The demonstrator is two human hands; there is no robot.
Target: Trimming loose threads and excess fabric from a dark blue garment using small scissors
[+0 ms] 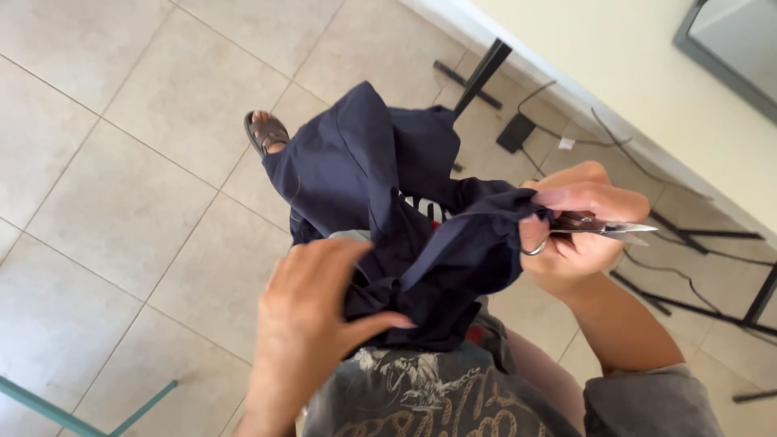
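My left hand [312, 324] grips the crumpled navy cotton garment [388, 210]; it stretches rightward to my right hand [579, 231], which pinches its edge and holds small steel scissors [603, 228].

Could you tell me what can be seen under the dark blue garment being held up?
Under the dark blue garment show a sandalled foot, the tiled floor and a grey printed shirt. The cloth covers most of the legs and parts of both hands' fingers.
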